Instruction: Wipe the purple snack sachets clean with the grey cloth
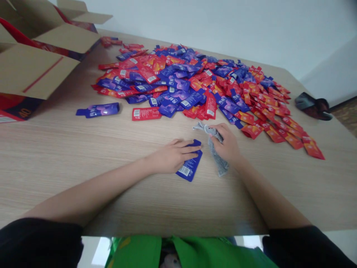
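Note:
A blue-purple pouch [188, 170] lies flat on the table in front of me, its barcode side up and its narrow neck pointing away. My left hand [174, 155] rests on it with the fingers stretched across its upper part. Just to the right, my right hand [226, 143] is closed around a crumpled grey cloth [218, 160]. One end of the cloth sticks out to the left past the thumb, and the rest hangs down onto the table. Cloth and pouch are apart.
Behind my hands spreads a large heap of red and blue pouches [173, 80]. A single blue pouch [102, 110] and a red pouch [146, 114] lie before it. Open cardboard boxes [41, 74] stand at the left. A dark object [314, 106] sits at the far right.

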Action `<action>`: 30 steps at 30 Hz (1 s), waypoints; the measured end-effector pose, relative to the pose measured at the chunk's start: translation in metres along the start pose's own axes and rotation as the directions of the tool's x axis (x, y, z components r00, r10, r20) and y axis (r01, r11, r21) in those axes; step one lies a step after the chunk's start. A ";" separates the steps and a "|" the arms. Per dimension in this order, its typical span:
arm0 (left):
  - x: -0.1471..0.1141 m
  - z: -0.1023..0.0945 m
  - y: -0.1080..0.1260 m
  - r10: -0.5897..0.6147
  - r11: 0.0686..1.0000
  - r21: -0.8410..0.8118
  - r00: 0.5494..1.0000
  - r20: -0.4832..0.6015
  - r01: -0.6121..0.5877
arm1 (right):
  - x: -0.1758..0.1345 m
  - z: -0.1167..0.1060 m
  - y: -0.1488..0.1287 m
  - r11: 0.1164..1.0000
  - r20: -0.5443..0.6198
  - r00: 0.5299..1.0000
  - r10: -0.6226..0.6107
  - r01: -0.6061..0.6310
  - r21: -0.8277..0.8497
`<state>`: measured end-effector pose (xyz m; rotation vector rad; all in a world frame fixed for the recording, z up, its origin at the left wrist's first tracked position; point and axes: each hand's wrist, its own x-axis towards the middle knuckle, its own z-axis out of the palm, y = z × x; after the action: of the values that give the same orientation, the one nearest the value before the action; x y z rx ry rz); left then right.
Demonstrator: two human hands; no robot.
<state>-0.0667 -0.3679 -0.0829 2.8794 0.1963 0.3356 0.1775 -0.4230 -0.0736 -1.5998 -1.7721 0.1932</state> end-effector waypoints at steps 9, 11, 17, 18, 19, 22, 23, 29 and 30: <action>0.000 0.006 0.043 -0.499 0.814 0.296 0.863 -0.083 0.500 | -0.009 0.002 -0.023 0.999 0.007 0.999 -0.049 0.049 0.020; 0.000 0.007 0.050 -0.503 0.811 0.295 0.859 -0.090 0.506 | -0.015 0.010 -0.033 0.996 0.089 0.993 -0.079 0.082 -0.020; -0.006 0.007 0.057 -0.479 0.846 0.237 0.876 -0.059 0.479 | -0.023 0.026 -0.036 0.916 0.348 0.936 -0.046 0.178 -0.359; -0.007 0.007 0.055 -0.464 0.856 0.230 0.884 -0.057 0.464 | -0.022 0.024 -0.032 0.911 0.347 0.938 -0.024 0.163 -0.378; -0.009 0.007 0.053 -0.450 0.864 0.224 0.891 -0.062 0.451 | -0.021 0.022 -0.027 0.911 0.341 0.940 -0.003 0.143 -0.386; -0.014 0.009 0.046 -0.423 0.879 0.201 0.901 -0.089 0.433 | -0.017 0.013 -0.015 0.931 0.305 0.952 0.039 0.077 -0.358; -0.014 0.011 0.045 -0.418 0.883 0.192 0.904 -0.091 0.428 | -0.016 0.011 -0.013 0.943 0.279 0.959 0.044 0.052 -0.328; -0.015 0.014 0.041 -0.425 0.881 0.174 0.898 -0.118 0.440 | -0.007 0.029 -0.049 0.986 0.036 0.999 -0.033 0.039 -0.164; -0.015 0.013 0.041 -0.426 0.880 0.178 0.898 -0.113 0.440 | -0.006 0.037 -0.057 0.981 0.061 0.997 -0.053 0.063 -0.184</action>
<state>-0.0733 -0.4130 -0.0881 2.9009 0.9218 0.3463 0.1092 -0.4273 -0.0711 -1.6846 -1.9246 0.0455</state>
